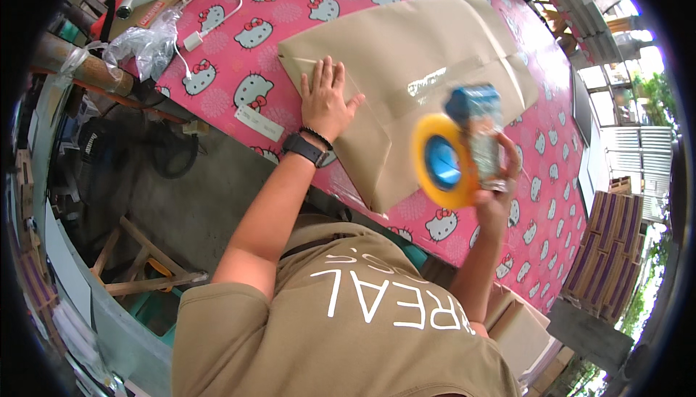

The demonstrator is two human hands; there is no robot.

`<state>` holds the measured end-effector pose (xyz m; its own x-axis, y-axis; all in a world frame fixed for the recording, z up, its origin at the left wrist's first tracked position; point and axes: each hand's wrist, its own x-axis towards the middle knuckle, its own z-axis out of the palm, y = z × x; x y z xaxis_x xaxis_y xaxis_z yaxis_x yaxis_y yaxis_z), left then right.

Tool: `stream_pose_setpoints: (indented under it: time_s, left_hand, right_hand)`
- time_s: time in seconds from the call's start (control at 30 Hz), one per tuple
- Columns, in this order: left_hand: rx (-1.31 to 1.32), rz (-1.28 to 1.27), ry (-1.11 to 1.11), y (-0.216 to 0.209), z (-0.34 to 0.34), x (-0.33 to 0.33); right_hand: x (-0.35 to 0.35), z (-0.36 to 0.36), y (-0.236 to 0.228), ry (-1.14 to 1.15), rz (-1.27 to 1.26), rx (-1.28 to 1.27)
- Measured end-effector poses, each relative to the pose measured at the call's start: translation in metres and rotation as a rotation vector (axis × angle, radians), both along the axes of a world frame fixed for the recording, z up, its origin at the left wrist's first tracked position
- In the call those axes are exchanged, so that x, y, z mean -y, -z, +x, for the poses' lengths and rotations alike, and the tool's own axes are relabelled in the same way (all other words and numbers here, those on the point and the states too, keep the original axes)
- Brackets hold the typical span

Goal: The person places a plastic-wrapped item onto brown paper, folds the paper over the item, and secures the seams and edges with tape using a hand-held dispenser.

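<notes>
A large brown paper parcel (pixel 380 45) lies on the pink table, its folded flaps showing and a shiny strip of clear tape (pixel 426 83) near its middle. On its left part my left hand (pixel 328 100) rests flat with the fingers stretched out. My right hand (pixel 499 179) grips a tape dispenser (pixel 482 118) with a blue end, slightly blurred, held above the parcel's right side. A yellow tape roll (pixel 422 158) with a blue core is mounted on it. Part of my right hand is hidden behind the dispenser.
The table (pixel 442 224) has a pink cartoon-cat cover. A white label strip (pixel 259 123) lies by the parcel's left edge. At the far left are a white cable (pixel 193 41) and crumpled clear plastic (pixel 145 49). Stacked cartons (pixel 605 252) stand at the right; a wooden stool frame (pixel 141 263) stands lower left.
</notes>
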<state>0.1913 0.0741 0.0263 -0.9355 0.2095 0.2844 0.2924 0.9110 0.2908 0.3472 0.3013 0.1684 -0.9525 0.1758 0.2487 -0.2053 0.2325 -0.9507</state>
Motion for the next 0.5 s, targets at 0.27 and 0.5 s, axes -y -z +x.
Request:
stream_pose_setpoints:
  time_s: [0.27, 0.5]
  left_hand:
    - [0.003, 0.015, 0.034, -0.003, -0.042, 0.029]
    - [0.039, 0.182, -0.053, -0.034, -0.096, 0.049]
  right_hand:
    - [0.060, -0.064, 0.075, -0.187, 0.202, -0.242]
    - [0.063, -0.063, 0.072, -0.199, 0.283, -0.315]
